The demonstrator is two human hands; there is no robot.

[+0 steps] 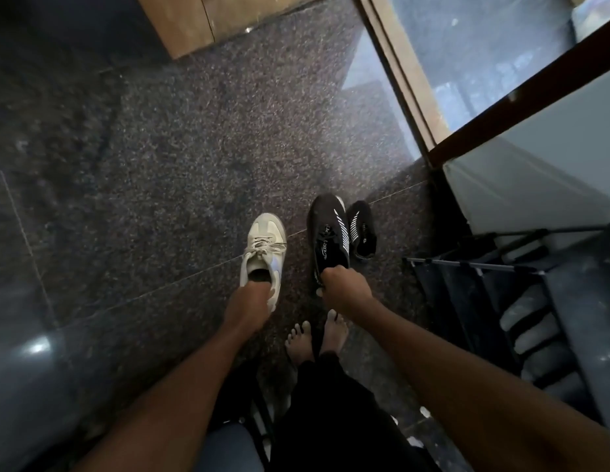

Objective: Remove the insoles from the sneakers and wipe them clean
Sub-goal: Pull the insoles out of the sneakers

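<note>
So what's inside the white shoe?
The white shoe shows only a dark opening. The left hand grips its heel edge, fingers reaching in. Whether an insole is still inside cannot be seen; the opening is too dark and the hand covers part of it.

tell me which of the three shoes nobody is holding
The smaller-looking black shoe at far right, resting alone on the floor. The left hand grips the cream sneaker and the right hand grips the other black sneaker.

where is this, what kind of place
Probably a home entryway: polished speckled stone floor, a doorway threshold at upper right, a shoe rack at right, and sneakers held by the heels.
</note>
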